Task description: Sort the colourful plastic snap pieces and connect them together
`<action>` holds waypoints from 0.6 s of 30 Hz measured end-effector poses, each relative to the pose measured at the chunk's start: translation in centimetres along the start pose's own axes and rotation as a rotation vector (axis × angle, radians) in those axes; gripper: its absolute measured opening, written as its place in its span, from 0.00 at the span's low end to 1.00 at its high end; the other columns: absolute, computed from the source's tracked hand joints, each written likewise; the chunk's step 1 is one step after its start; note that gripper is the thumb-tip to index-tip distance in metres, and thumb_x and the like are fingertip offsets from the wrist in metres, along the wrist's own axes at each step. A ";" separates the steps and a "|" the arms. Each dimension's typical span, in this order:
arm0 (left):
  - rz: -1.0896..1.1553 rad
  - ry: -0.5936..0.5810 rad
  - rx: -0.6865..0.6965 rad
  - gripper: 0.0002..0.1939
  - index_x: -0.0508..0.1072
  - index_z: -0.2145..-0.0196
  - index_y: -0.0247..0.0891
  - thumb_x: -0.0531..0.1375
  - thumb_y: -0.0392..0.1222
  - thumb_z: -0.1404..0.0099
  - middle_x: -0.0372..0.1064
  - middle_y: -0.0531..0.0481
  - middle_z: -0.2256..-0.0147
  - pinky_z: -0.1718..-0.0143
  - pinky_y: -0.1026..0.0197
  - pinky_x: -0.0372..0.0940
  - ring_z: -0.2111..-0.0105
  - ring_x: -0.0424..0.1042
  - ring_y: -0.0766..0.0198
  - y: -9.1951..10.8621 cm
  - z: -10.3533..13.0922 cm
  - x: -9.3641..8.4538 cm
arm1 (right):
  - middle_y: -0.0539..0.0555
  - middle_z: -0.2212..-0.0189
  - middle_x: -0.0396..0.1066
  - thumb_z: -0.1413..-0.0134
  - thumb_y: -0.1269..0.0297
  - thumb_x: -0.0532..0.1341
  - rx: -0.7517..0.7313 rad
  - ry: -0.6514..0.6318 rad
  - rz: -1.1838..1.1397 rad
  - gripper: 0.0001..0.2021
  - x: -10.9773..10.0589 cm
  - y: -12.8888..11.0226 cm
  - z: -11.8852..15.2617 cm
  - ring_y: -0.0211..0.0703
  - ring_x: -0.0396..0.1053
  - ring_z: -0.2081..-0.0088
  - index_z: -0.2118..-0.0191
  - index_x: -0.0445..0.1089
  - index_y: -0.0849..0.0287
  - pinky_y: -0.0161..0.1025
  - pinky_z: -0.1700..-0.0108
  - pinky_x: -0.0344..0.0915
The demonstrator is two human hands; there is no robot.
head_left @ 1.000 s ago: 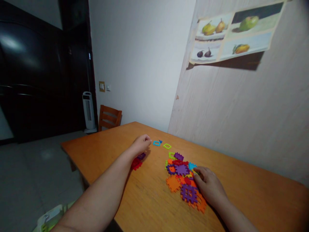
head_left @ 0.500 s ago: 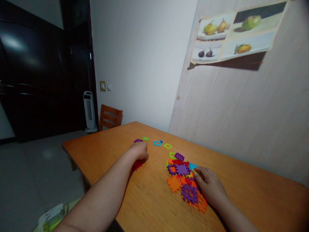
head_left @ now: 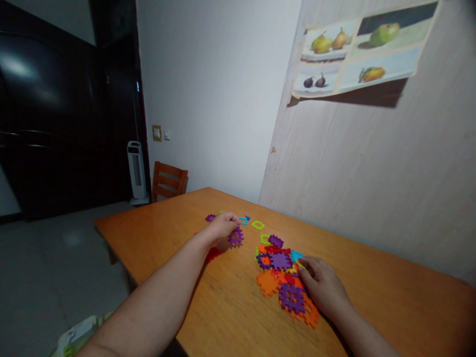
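In the head view my left hand [head_left: 224, 226] reaches over the table's far left part. Its fingers are closed on the edge of a purple square frame piece with toothed edges [head_left: 235, 238], which hangs tilted below them. Red pieces [head_left: 213, 255] lie partly hidden under my left wrist. My right hand [head_left: 324, 283] rests at the right side of a heap of toothed plastic pieces, its thumb apart from the curled fingers, touching the heap near a yellow bit. In the heap are purple squares [head_left: 280, 261], an orange square [head_left: 267, 282] and a light blue piece [head_left: 296, 256].
A blue frame piece [head_left: 243, 220], a lime frame piece [head_left: 258, 225] and a small purple piece [head_left: 210, 217] lie farther back on the wooden table [head_left: 357, 267]. A wooden chair [head_left: 169, 179] stands behind the table's left side. The wall borders the far edge.
My left hand has moved right and slightly up, and the purple frame piece now shows in its fingers. My right hand and the heap stay as they were.
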State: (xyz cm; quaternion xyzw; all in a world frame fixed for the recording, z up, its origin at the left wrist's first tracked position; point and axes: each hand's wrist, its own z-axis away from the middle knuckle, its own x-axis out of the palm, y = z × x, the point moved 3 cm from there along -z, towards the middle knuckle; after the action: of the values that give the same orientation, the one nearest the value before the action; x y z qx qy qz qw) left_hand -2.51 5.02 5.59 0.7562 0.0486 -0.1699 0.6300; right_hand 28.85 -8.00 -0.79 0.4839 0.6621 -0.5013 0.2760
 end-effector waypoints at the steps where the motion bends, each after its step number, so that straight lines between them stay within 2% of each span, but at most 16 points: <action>1: 0.041 -0.020 -0.011 0.03 0.72 0.69 0.35 0.61 0.33 0.44 0.66 0.54 0.77 0.75 0.66 0.57 0.79 0.61 0.70 0.2 0.3 0.4 | 0.57 0.49 0.75 0.40 0.56 0.54 -0.002 0.000 -0.001 0.18 0.0 0.0 0.0 0.49 0.70 0.48 0.51 0.76 0.55 0.45 0.43 0.63; 4: 0.214 -0.172 -0.060 0.09 0.73 0.64 0.34 0.63 0.35 0.45 0.69 0.52 0.73 0.73 0.66 0.60 0.77 0.64 0.70 1.0 1.3 1.8 | 0.57 0.49 0.74 0.40 0.55 0.54 -0.007 -0.004 -0.005 0.19 -0.1 -0.1 0.1 0.49 0.70 0.49 0.51 0.76 0.55 0.45 0.43 0.63; 7: 0.376 -0.301 -0.128 0.16 0.72 0.57 0.35 0.66 0.38 0.43 0.72 0.48 0.66 0.68 0.65 0.64 0.70 0.71 0.68 1.6 2.0 2.8 | 0.57 0.49 0.74 0.39 0.55 0.53 -0.007 -0.005 0.002 0.19 -0.1 -0.1 0.1 0.50 0.70 0.49 0.51 0.76 0.55 0.45 0.43 0.63; 9: 0.363 -0.254 -0.138 0.16 0.72 0.57 0.36 0.66 0.41 0.42 0.72 0.48 0.65 0.68 0.66 0.63 0.68 0.72 0.67 1.7 2.1 2.6 | 0.57 0.49 0.74 0.39 0.55 0.53 -0.006 -0.003 0.005 0.19 0.0 -0.1 0.1 0.50 0.70 0.48 0.51 0.75 0.55 0.45 0.43 0.63; 13: 0.283 -0.047 -0.095 0.09 0.72 0.63 0.35 0.63 0.42 0.39 0.72 0.48 0.65 0.71 0.68 0.60 0.69 0.69 0.69 1.7 1.4 1.3 | 0.57 0.48 0.74 0.39 0.55 0.53 -0.008 -0.004 0.007 0.18 0.0 -0.1 0.0 0.50 0.70 0.48 0.51 0.75 0.55 0.46 0.42 0.62; 18: 0.344 0.125 -0.041 0.09 0.70 0.64 0.36 0.61 0.44 0.38 0.74 0.47 0.63 0.70 0.68 0.61 0.68 0.71 0.68 1.6 0.5 -0.6 | 0.56 0.48 0.74 0.40 0.56 0.54 -0.009 -0.011 0.015 0.18 -0.1 -0.3 -0.1 0.50 0.70 0.48 0.51 0.75 0.55 0.45 0.42 0.62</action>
State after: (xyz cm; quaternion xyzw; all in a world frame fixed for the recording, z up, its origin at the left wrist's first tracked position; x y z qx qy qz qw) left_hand -2.67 4.30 7.24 0.7495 -0.0392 -0.0113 0.6608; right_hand 28.63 -8.00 -0.55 0.4850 0.6589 -0.4990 0.2857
